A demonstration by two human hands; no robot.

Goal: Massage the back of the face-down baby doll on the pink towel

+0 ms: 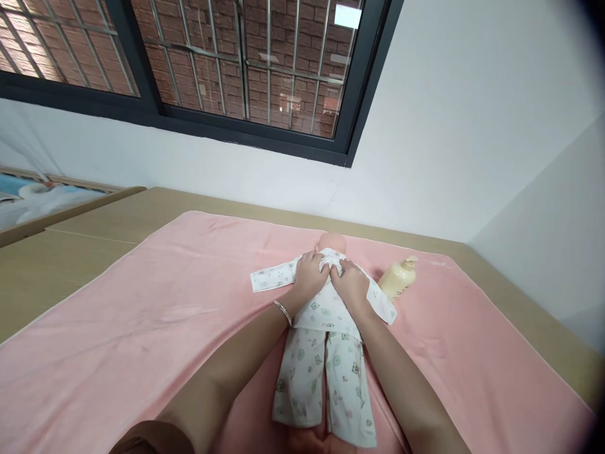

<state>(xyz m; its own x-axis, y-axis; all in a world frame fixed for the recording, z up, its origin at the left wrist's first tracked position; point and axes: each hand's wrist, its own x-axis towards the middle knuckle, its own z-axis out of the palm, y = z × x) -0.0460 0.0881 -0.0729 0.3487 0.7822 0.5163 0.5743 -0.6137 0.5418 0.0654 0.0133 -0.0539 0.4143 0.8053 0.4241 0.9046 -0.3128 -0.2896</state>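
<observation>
A baby doll (332, 243) lies on its back on a pink blanket (142, 328), dressed in a white printed top (326, 309) and matching trousers (326, 384). My left hand (309, 275) and my right hand (350, 282) rest side by side on the doll's chest, just below its head. Both hands have their fingers curled and pinch the cloth at the collar of the top. A silver bangle sits on my left wrist. One sleeve (271, 277) of the top lies spread out to the left.
A cream baby bottle (397, 279) lies on the blanket just right of the doll. The blanket covers a wooden table (94, 233) set against a white wall, under a barred window (246, 69). A framed picture (42, 198) lies at the far left.
</observation>
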